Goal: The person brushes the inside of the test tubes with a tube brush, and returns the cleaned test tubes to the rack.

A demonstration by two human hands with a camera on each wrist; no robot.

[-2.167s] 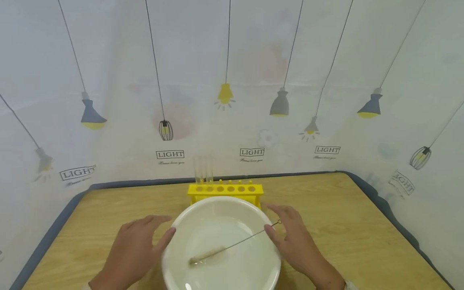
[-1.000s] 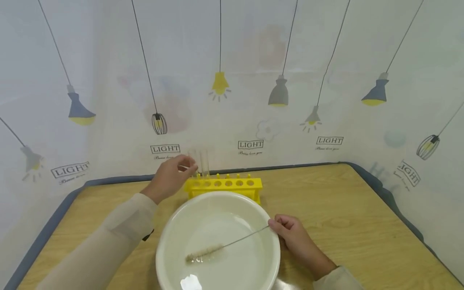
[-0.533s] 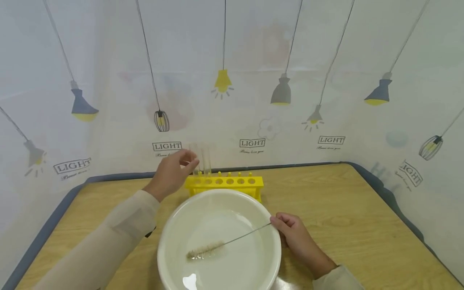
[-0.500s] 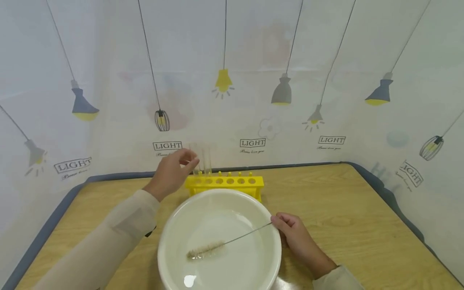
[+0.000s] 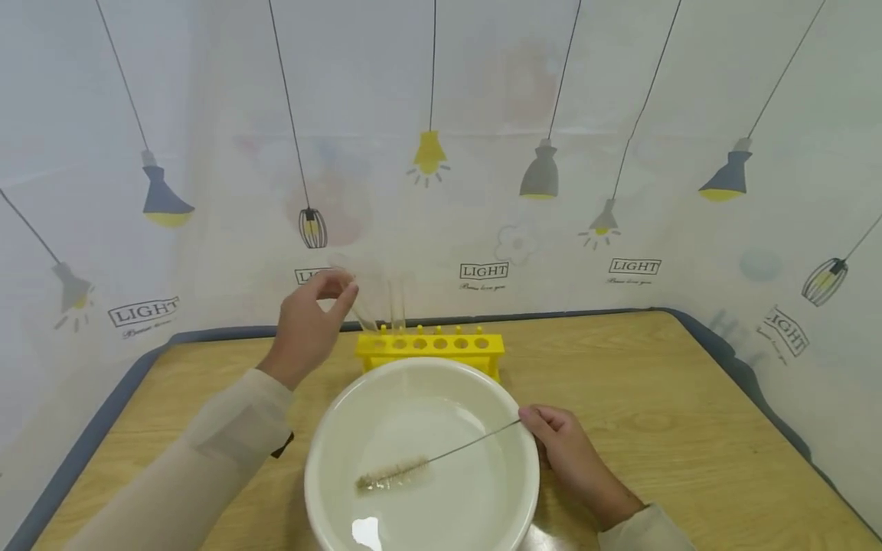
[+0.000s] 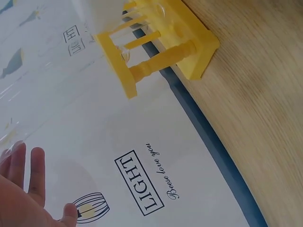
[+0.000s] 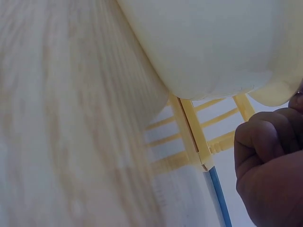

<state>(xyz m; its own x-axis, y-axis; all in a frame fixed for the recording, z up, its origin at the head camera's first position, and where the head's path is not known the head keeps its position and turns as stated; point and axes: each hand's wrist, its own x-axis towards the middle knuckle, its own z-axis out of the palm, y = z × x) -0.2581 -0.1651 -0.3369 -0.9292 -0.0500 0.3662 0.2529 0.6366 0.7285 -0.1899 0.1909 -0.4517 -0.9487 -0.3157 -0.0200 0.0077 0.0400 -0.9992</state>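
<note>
Taking the white basin (image 5: 529, 490) as the dial in the head view, the left hand (image 5: 306, 329) is out between 10 and 11 o'clock, thumb and index finger brought together on the upper part of a clear test tube (image 5: 365, 315). That tube leans, top toward 11 o'clock, its lower end at the left end of the yellow test tube rack (image 5: 429, 353), which sits at 12 o'clock just behind the basin. A second glass tube (image 5: 396, 308) stands upright in the rack beside it.

The right hand (image 5: 568, 451), at 3 o'clock, has its fingers curled in and pinches the wire handle of a test tube brush (image 5: 393, 474) at the basin's 2 o'clock rim. The wire slants down to the bristle head, which lies inside the basin toward 9 o'clock. Wood-grain tabletop (image 5: 654, 413) extends around the basin; beyond 12 o'clock hangs a lamp-printed backdrop (image 5: 372, 92).
</note>
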